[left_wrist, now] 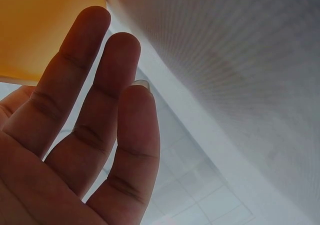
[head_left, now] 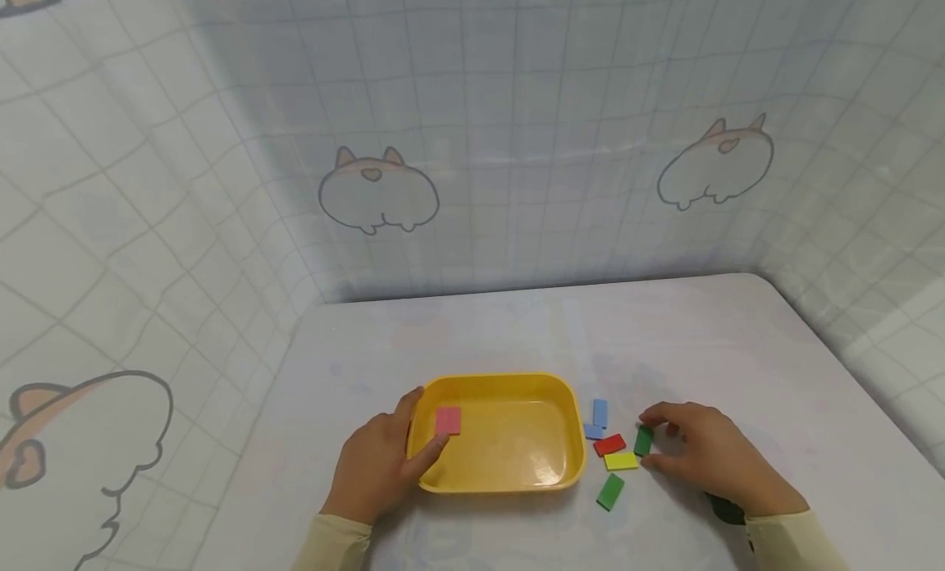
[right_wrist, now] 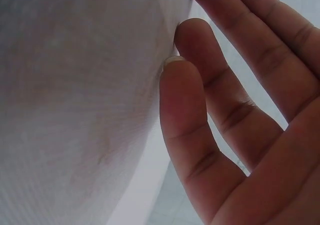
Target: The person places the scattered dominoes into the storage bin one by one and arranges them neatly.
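"So, where does the dark green block (head_left: 644, 440) lie from you?"

"Right under my right hand (head_left: 701, 452), on the table (head_left: 509, 333), at the right edge of the loose pieces. My left hand (head_left: 380, 464) is well apart from it, with the yellow tray (head_left: 502, 482) between."

"And its long axis?"

"It points nearly away from me, the far end leaning slightly right. I judge that's the relation that counts: my index finger is at the far end, my thumb by the near one, so they span its length."

"Are you pinching it?"

"I can't tell. My fingers are curved, with a gap between thumb and index about as long as the block. My right wrist view catches just a bit of green beside a fingertip."

"What's crowding it?"

"The red block (head_left: 609, 445) and the yellow block (head_left: 621, 462), just to its left; my thumb tip is very near the yellow one."

"Your other hand?"

"Spread and relaxed at the tray's left side, fingers along the outside, thumb reaching over the rim. Its tip is just beside the pink piece (head_left: 448, 421) inside. Nothing is clenched in that palm."
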Tool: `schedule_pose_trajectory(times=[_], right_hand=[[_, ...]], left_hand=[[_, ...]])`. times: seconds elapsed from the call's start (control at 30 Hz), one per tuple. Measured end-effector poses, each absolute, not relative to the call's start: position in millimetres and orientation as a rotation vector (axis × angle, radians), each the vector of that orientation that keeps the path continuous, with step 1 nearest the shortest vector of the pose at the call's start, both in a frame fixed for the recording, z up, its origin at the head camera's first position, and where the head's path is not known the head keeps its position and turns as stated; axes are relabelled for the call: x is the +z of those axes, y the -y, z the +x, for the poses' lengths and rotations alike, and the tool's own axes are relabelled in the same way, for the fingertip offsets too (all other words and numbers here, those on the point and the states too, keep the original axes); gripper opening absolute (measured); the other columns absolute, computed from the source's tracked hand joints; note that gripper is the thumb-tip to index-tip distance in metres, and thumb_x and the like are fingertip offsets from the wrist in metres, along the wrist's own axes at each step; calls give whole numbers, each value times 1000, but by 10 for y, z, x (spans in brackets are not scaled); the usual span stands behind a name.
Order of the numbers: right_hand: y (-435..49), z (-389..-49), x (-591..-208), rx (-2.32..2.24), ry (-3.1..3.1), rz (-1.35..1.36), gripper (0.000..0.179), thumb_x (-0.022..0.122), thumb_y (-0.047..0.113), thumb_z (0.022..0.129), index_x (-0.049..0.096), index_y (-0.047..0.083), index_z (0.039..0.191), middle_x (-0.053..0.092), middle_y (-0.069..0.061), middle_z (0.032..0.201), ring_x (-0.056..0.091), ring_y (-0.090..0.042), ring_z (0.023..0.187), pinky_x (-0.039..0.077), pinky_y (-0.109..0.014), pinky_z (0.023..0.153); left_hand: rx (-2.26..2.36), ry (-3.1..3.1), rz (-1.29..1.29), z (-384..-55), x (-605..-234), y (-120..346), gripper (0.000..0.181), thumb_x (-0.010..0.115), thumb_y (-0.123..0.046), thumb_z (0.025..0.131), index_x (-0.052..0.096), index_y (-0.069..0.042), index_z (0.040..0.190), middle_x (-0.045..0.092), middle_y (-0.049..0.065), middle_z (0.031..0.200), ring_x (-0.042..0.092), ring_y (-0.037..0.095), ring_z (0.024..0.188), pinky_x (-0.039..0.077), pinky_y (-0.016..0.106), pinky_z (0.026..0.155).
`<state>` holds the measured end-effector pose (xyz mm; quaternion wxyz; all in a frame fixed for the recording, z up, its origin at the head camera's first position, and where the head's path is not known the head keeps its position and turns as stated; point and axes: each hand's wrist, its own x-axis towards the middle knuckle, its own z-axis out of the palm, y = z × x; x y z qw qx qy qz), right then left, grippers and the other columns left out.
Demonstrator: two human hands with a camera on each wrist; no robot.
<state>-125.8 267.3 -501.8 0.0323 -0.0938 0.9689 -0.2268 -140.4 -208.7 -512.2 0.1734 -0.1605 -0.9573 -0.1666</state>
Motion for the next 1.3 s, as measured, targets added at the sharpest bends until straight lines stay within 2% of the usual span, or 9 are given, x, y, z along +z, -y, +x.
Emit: schedule_pose_trajectory(times=[0.23,0.53,0.93,1.3], right_hand=[[-2689,-1245,-5028,-716,-2985,-291,49,96,43,74,74,30,117,68,23,104,59,-9,93,55,-40,84],[-2684,-1237,-5021,-719,-3002,-292,48,96,39,74,75,29,117,68,22,103,59,-9,93,55,-40,83],[-2672,-1218,-5018,-734,-2979,-265,48,96,37,75,74,28,117,69,20,104,60,-10,94,56,-40,84],[-2676,-1212,-4977,-734,-2984,-307,49,96,33,76,74,26,119,69,19,106,60,-10,94,56,-41,85]], left_hand=[[-486,2718,-444,-1410,-5127,2073,79,58,-77,94,56,-21,150,51,-7,67,46,9,58,44,34,51],[-484,2723,-461,-1411,-5125,2080,79,56,-77,95,54,-21,151,44,-10,64,42,9,56,41,32,51],[-485,2727,-457,-1411,-5120,2069,79,58,-76,95,54,-20,150,51,-6,67,45,9,57,44,34,51],[-489,2737,-457,-1414,-5122,2070,79,58,-76,95,54,-19,150,49,-8,66,44,9,57,43,33,50]])
